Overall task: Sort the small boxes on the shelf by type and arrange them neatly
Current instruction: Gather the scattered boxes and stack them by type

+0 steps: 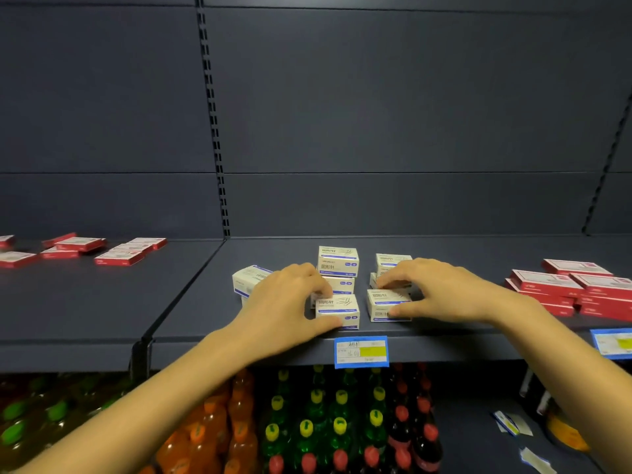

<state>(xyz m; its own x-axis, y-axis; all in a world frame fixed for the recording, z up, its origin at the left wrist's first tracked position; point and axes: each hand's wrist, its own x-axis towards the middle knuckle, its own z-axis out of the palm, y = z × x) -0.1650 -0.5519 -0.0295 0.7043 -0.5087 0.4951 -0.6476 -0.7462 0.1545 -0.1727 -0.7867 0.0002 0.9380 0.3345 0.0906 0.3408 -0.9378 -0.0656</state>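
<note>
Several small cream boxes with blue bands stand in the middle of the dark shelf (pixel 191 302). My left hand (pixel 287 299) grips the front left cream box (pixel 338 311), thumb at its lower front, fingers on its top. My right hand (pixel 434 292) holds the front right cream box (pixel 388 304), thumb at its front, fingers over the back. Behind them are a two-high stack (pixel 338 265) and another cream box (pixel 391 261). A tilted cream box (pixel 248 278) lies left of my left hand. Flat red boxes (pixel 561 290) are stacked at the right.
More red boxes (pixel 119 256) lie scattered on the neighbouring shelf section at the left. A blue and yellow price tag (pixel 361 352) hangs on the shelf's front edge, another (pixel 614 342) at the far right. Drink bottles (pixel 338 422) fill the shelf below.
</note>
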